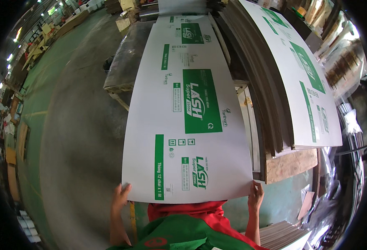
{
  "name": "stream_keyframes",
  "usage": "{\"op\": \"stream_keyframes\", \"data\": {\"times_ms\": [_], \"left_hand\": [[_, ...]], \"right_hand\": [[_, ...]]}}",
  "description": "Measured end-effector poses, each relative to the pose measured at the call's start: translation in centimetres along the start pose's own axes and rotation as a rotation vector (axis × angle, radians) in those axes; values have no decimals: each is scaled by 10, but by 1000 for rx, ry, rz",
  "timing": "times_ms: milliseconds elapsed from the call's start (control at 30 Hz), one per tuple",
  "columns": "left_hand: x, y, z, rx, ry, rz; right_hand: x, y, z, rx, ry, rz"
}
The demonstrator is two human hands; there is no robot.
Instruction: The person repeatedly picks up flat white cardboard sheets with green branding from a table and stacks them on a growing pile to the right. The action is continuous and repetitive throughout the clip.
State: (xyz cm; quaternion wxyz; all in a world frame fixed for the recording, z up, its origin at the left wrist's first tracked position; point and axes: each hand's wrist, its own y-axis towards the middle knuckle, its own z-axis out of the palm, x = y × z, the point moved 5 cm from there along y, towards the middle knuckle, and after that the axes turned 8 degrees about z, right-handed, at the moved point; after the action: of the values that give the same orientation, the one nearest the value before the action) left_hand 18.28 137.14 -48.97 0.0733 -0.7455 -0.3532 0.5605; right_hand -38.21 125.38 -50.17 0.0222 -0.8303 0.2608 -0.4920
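A long white cardboard sheet with green printed blocks stretches from my waist away toward the far end of a metal table. Its near left corner is pinched in my left hand, fingers over the edge. At the near right corner, my right hand grips the sheet between thumb and fingers. The near edge hangs out past the table, close to my red and green clothing. The far end of the sheet lies by a grey panel and roller at the top of the view.
To the right stands a tall stack of similar printed sheets on a wooden pallet. More stacked cardboard lies low at the near right. Plastic-wrapped goods line the far right. On the left runs a grey and green floor.
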Motion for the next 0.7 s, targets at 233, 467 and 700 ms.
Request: {"op": "stream_keyframes", "data": {"times_ms": [233, 467, 700], "left_hand": [[4, 8, -13, 137, -37, -120], [1, 54, 7, -27, -202, 26], [-112, 253, 30, -44, -278, 198]], "right_hand": [[7, -1, 5, -40, 34, 257], [40, 29, 30, -97, -6, -10], [123, 224, 128, -139, -11, -193]]}}
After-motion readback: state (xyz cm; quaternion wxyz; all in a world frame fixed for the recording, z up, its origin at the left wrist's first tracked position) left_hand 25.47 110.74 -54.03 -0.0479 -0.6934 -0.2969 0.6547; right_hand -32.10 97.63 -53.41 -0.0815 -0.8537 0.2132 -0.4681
